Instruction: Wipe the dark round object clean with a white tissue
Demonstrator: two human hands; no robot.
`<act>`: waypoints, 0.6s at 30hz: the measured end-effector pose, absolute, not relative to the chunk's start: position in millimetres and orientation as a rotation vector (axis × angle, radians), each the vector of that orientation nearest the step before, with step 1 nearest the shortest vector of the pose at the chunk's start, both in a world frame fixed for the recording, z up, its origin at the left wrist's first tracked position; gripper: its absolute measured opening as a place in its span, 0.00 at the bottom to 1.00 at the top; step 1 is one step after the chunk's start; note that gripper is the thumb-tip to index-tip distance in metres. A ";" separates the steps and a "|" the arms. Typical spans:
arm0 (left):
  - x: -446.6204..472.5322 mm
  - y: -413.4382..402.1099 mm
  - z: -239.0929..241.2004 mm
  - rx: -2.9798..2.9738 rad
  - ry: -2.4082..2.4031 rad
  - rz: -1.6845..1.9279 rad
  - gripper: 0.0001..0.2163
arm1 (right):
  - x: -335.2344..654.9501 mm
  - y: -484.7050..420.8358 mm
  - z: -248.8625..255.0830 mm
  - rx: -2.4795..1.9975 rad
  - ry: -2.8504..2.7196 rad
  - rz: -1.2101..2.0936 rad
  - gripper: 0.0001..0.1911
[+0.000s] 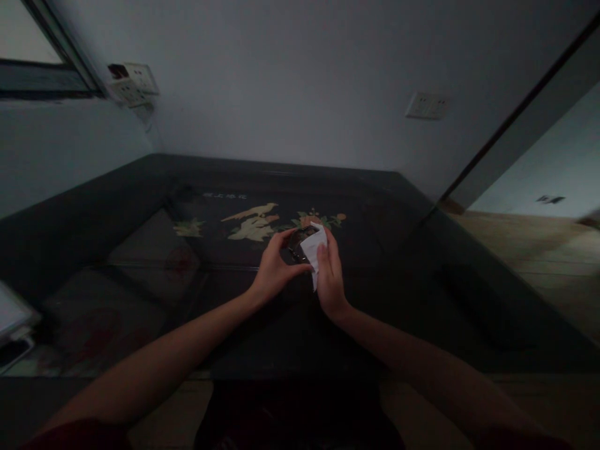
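My left hand curls around the left side of a small, dark, round object with shiny edges, thumb below and fingers above. It may be glass or metal; the dim light hides its exact kind. A white tissue lies against the object's right side and covers part of it. My right hand is closed on the tissue, its thumb pressing on the white sheet. Both hands are close together over the middle of a dark, glossy table.
The tabletop carries a bird-and-flower picture. At the left edge lies a whitish flat item, partly out of view. Wall sockets and a plugged adapter are on the wall behind. A tiled floor shows at right.
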State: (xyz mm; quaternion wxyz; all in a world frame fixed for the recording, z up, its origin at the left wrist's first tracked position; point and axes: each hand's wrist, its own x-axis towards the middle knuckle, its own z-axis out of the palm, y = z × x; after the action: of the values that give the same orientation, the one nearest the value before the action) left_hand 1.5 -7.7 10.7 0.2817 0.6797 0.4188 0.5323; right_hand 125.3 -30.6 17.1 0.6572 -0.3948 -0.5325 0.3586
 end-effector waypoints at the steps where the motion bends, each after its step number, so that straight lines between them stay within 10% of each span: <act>1: 0.8 -8.7 12.0 1.842 1.114 1.414 0.34 | 126.6 -26.1 18.5 -0.891 -1.193 0.843 0.22; 10: -0.6 -14.1 19.2 2.092 0.958 1.267 0.36 | 152.8 6.3 32.1 -1.027 -0.919 1.229 0.15; 18: -0.3 -6.7 16.5 1.944 1.003 1.291 0.35 | 132.3 -13.0 9.9 -0.938 -0.966 0.904 0.19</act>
State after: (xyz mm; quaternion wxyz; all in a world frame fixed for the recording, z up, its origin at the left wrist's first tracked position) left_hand -0.3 -6.7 16.5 0.2960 0.7310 0.3773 0.4855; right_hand 132.3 -13.0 9.9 0.6888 -0.4192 -0.4317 0.4042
